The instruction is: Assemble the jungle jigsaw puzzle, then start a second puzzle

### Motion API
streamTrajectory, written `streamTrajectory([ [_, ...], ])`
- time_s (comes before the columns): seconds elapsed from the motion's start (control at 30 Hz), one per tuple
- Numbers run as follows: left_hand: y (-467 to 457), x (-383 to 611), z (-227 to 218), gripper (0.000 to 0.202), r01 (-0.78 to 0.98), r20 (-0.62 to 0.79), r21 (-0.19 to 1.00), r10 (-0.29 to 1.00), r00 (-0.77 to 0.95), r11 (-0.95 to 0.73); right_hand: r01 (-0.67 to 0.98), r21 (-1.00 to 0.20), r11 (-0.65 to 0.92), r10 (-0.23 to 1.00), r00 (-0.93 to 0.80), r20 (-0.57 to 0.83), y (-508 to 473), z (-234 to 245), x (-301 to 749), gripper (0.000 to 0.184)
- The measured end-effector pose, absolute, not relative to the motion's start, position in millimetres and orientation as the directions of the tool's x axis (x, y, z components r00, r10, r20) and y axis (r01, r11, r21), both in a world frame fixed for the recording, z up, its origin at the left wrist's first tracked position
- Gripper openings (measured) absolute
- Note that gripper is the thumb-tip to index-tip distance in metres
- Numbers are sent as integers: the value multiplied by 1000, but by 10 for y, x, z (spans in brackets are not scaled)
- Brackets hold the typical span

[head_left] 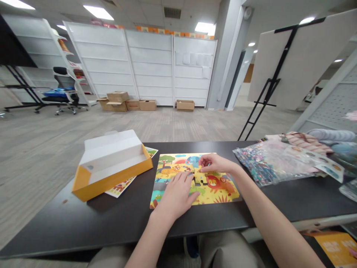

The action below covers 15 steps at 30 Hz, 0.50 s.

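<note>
On black table [117,223] | left hand [180,188] — spread flat on puzzle [202,192] | right hand [214,163] — half-curled, any hold unclear

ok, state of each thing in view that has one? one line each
Yellow animal-picture jigsaw puzzle: mostly assembled, gap near the middle
Left hand: open, palm-down on the puzzle
Right hand: fingers bent together over the puzzle, grip unclear
Orange cardboard box with white inside: open
Clear plastic bag: filled, seal unclear
Rectangular white ceiling light: lit
</note>
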<state>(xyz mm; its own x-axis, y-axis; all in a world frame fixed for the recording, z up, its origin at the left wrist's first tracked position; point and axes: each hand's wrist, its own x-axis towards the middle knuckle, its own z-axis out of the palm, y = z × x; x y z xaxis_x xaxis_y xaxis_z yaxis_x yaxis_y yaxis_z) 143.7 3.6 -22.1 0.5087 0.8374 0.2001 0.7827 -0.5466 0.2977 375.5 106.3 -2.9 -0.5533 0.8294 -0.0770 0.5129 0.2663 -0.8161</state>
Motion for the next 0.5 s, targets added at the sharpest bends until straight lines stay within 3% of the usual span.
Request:
streamTrajectory([
  [0.2, -13, 1431, -312, 41, 770, 245, 308, 829, 503, -559, 527, -824, 210, 824, -549, -141, 1066, -89, 3744, 40],
  [0.5, -53, 1475, -311, 38, 759, 274, 364, 841, 467, -540, 339, -928, 153, 769, -631, -103, 1013, 11, 3788, 40],
])
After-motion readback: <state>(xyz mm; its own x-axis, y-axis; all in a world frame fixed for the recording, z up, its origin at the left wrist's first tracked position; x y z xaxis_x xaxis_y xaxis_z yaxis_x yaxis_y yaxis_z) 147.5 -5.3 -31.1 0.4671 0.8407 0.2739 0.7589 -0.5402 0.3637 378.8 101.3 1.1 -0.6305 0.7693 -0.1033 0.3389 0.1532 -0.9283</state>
